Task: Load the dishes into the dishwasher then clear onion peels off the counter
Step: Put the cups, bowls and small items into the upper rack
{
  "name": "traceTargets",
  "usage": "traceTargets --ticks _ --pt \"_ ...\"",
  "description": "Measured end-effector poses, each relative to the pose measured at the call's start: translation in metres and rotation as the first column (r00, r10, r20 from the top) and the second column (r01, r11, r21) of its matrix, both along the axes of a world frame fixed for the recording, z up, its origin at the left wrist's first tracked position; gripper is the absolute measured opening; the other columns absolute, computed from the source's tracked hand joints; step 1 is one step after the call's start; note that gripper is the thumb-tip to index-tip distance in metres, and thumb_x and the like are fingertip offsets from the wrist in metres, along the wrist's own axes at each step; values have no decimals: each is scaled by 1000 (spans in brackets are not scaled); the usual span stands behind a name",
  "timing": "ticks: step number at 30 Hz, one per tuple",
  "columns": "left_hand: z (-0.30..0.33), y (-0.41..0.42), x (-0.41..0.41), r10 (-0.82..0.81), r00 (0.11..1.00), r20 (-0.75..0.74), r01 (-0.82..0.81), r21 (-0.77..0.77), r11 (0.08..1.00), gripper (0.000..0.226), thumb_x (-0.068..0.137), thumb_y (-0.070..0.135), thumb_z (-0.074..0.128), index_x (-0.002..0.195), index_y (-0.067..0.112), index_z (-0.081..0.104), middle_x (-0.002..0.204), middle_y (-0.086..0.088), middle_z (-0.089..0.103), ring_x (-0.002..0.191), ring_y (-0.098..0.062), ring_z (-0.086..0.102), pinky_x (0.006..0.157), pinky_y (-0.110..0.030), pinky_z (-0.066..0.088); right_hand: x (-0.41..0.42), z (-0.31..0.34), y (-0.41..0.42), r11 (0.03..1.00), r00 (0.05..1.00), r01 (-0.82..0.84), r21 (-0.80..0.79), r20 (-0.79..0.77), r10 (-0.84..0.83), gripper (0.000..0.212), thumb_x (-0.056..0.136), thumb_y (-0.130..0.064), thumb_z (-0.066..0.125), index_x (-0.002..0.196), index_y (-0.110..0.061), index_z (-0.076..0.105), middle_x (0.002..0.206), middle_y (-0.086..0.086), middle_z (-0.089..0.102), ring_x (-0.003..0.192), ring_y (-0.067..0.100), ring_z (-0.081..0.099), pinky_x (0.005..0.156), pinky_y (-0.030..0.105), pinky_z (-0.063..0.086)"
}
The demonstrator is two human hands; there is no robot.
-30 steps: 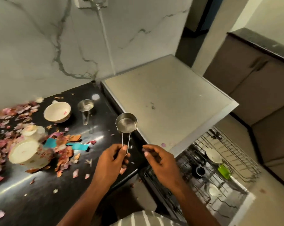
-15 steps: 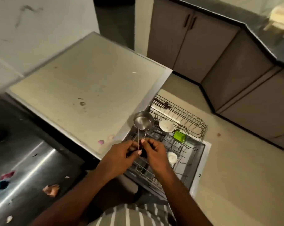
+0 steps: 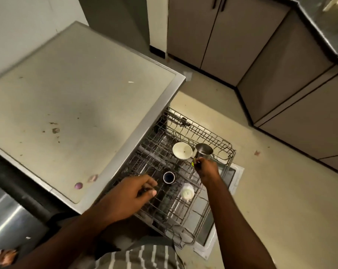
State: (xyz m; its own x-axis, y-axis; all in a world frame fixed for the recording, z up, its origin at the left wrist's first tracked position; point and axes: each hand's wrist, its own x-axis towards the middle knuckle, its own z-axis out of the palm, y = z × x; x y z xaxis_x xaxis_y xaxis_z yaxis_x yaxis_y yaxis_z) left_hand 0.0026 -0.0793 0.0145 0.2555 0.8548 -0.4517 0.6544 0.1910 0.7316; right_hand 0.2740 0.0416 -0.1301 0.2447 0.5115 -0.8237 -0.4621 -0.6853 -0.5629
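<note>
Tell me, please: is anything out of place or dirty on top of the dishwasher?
Yes. Two onion peels lie near the front edge of the dishwasher top, and dark specks stain it further back. Peels belong with the waste.

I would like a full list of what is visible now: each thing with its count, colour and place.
rack: 1, grey wire, pulled out of the dishwasher
steel cup: 1, silver, far side of rack, held by right hand
bowl: 1, white, in rack left of steel cup
dark cup: 1, black, middle of rack
small cup: 1, white, near side of rack
dishwasher top: 1, beige, left
peels: 2, pink, on dishwasher top
cabinets: several, brown, right
left hand: 1, over rack
right hand: 1, grips steel cup
</note>
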Motion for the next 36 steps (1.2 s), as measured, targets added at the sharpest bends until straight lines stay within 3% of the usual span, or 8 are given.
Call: traceTargets --ticks 10,16,20,27,29,33,36 --pt "-8 15 -8 128 992 -17 -129 -36 991 18 98 36 69 115 40 67 103 21 71 96 7 66 78 -21 56 10 -42 63 982 987 162 -95 3 -162 26 98 11 55 121 0 61 90 14 66 70 19 64 44 21 54" --pt "-7 16 -9 149 989 -9 -149 -23 989 19 97 38 68 116 39 67 105 22 71 100 6 66 85 -27 59 4 -44 62 981 986 166 -99 13 -165 34 97 9 57 129 0 58 103 17 68 81 22 68 58 25 59" --pt "-6 13 -10 161 987 -5 -161 -14 987 20 98 38 68 118 39 67 106 22 71 102 7 64 87 -29 58 -8 -42 45 990 996 93 -104 -2 -94 8 102 -7 61 110 -6 61 117 18 67 91 24 69 65 29 61" --pt "2 -5 -19 157 987 35 -157 9 988 20 98 37 68 118 37 68 105 21 71 101 6 65 84 -22 54 -49 -15 2 1000 999 -26 -8 25 27 35 103 -7 59 137 0 55 110 12 66 91 20 70 67 28 59" --pt "6 -12 -25 150 987 57 -151 13 989 20 99 38 67 119 37 68 106 22 71 101 7 65 83 -20 53 -66 -1 -12 995 996 -77 61 50 74 41 103 -7 60 143 -3 53 119 14 67 93 20 73 67 27 60" --pt "8 -31 -50 174 978 111 -180 52 982 20 98 37 68 118 33 70 106 18 73 100 3 67 88 -28 57 -110 44 -48 955 971 -197 223 180 159 34 103 -10 62 136 -14 60 117 14 73 98 24 76 90 42 61" --pt "9 -54 -85 278 946 170 -297 104 949 19 98 33 69 116 30 71 104 14 74 97 -2 70 88 -29 58 -154 87 -82 869 913 -355 345 328 243 23 104 -14 61 123 -24 69 117 5 74 100 20 74 86 36 60"
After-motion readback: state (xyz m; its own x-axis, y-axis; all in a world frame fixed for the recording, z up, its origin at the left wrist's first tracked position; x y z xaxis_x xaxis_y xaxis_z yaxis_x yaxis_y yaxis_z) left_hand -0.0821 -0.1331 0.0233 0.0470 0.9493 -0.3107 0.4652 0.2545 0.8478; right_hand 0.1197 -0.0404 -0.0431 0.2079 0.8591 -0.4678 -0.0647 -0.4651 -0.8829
